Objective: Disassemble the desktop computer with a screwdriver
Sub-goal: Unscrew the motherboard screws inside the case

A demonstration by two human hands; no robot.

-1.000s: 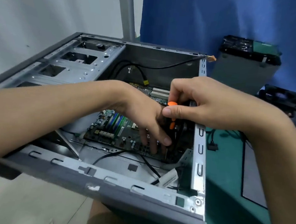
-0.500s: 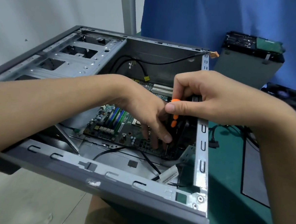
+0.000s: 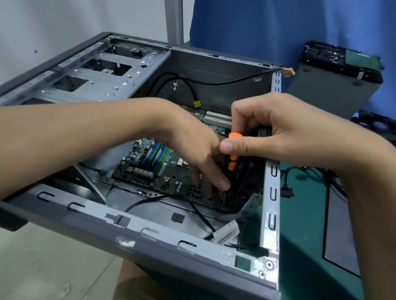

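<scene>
An open grey computer case lies on its side on the green mat, overhanging the table edge. A green motherboard sits inside it. My right hand pinches the top of an orange-and-black screwdriver that stands upright over the board's near right corner. My left hand reaches down into the case, its fingers around the screwdriver's lower shaft near the board. The screwdriver tip is hidden behind my left fingers.
A removed drive unit stands upright at the back right, a black fan beside it. Loose black cables lie on the green mat right of the case. A blue backdrop hangs behind.
The view has drifted slightly. Both hands stay on the screwdriver at the same spot over the motherboard corner.
</scene>
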